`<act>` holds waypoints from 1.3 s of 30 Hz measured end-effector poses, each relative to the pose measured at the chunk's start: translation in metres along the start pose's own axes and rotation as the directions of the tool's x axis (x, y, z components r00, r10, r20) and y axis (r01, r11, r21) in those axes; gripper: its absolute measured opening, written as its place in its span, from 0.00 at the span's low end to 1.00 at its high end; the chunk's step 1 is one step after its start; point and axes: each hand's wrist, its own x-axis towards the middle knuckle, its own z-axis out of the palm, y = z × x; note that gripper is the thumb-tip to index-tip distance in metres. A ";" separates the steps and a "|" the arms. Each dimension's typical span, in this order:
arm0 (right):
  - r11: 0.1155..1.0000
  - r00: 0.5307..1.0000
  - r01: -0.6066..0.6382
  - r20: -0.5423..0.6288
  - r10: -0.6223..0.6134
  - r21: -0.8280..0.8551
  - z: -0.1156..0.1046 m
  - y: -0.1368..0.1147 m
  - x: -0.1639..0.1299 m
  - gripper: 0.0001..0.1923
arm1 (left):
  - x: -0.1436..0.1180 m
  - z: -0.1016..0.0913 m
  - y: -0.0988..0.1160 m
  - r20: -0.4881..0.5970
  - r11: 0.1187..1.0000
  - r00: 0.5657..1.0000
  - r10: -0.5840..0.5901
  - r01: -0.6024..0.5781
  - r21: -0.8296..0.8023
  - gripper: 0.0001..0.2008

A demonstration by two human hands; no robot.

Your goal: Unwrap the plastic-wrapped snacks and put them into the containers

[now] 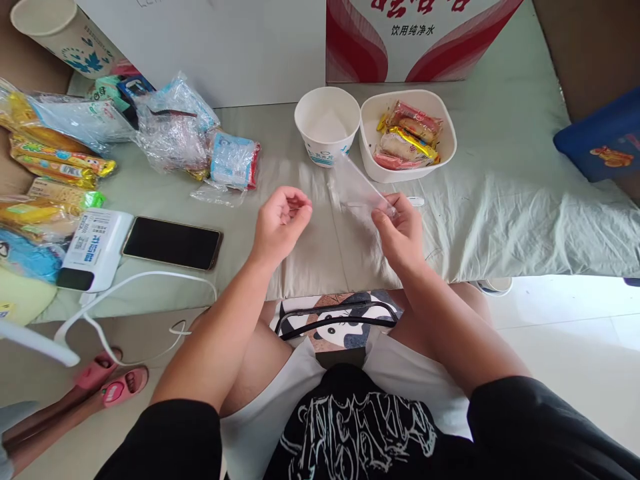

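Pinching a clear plastic wrapper (pixel 356 187) between thumb and fingertips, my right hand (pixel 400 230) held it up over the cloth-covered table (pixel 500 200), just in front of the paper cup (pixel 327 125). My left hand (pixel 279 223) was loosely curled, empty, near the wrapper. I judged the unwrapping under way; packaged snacks sat in the white bowl (pixel 445 120).

A single head-worn camera looks forward and steeply down from above the seated person's lap, close to both hands, the left hand (pixel 280 220) near centre and the right hand (pixel 400 233) just toward 3 o'clock of it. The cloth-covered table (pixel 500 200) fills the upper half toward 12 o'clock, the person's own black shirt (pixel 350 427) lies at 6 o'clock, and no second view shares the scene
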 end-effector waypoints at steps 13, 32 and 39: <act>0.980 0.979 -0.050 0.204 0.009 0.194 0.013 0.002 -0.007 0.30 | -0.010 0.019 0.014 0.319 0.991 0.945 -0.072 0.104 -0.085 0.26; 0.550 0.877 0.456 0.251 -0.410 -0.700 0.035 -0.086 0.139 0.12 | 0.008 0.003 0.019 0.156 0.958 0.980 -0.120 0.156 -0.242 0.10; 0.668 0.884 0.415 0.447 -0.137 -0.617 0.097 -0.026 0.228 0.15 | 0.001 0.000 0.029 0.205 0.953 0.970 -0.128 0.178 -0.246 0.09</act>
